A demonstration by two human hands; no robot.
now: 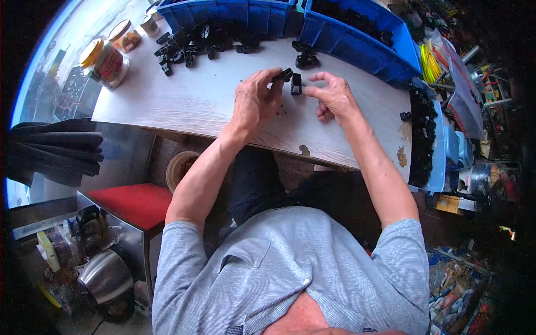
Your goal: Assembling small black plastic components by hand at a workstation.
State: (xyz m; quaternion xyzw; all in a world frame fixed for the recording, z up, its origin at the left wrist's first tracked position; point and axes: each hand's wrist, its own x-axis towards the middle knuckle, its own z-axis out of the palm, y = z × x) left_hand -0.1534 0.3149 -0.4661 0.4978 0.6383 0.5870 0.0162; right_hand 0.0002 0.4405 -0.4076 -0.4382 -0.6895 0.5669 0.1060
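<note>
Over the middle of the white table [184,109], my left hand [255,100] pinches a small black plastic part [286,75] between thumb and fingers. Just right of it a second black part [296,85] stands upright on the tabletop, with a pale spot on its side. My right hand [330,96] is beside that standing part, its fingers apart and holding nothing; the index finger points toward the part with a small gap. Behind both hands lie a few more black parts [306,58]. A heap of the same black parts [206,42] spreads over the far left of the table.
Two blue bins [229,18] [357,39] with black parts line the table's far edge. At the right edge sits a light-blue tray [438,156] full of black pieces. Lidded jars [106,67] stand at the far left. A red-topped stand [131,204] is left of my lap.
</note>
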